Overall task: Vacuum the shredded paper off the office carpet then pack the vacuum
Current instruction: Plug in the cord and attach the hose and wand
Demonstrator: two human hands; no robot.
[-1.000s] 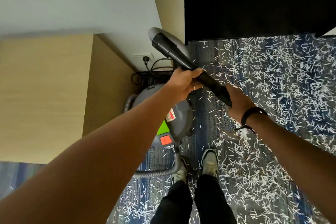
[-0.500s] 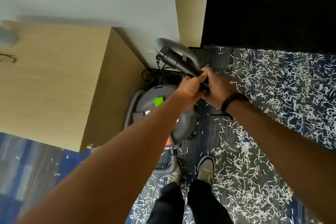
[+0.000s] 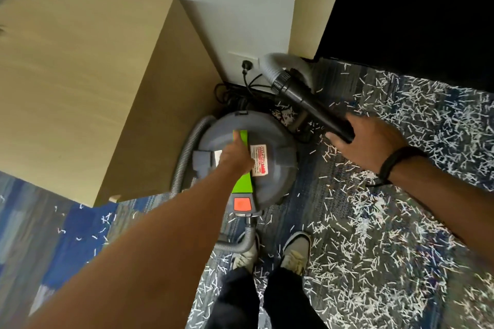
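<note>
While my right hand [image 3: 371,141] curls around the lower end of the black wand [image 3: 312,103], my left hand [image 3: 236,159] reaches down onto the lid of the grey vacuum [image 3: 272,165], one finger stretched along its green handle [image 3: 243,163]; whether the other fingers grip anything I cannot tell. Just left of the wand sits the vacuum, its ribbed hose [image 3: 184,155] looping round the far side. Shredded paper [image 3: 387,248] litters the carpet [image 3: 34,235] below and right of my right hand.
</note>
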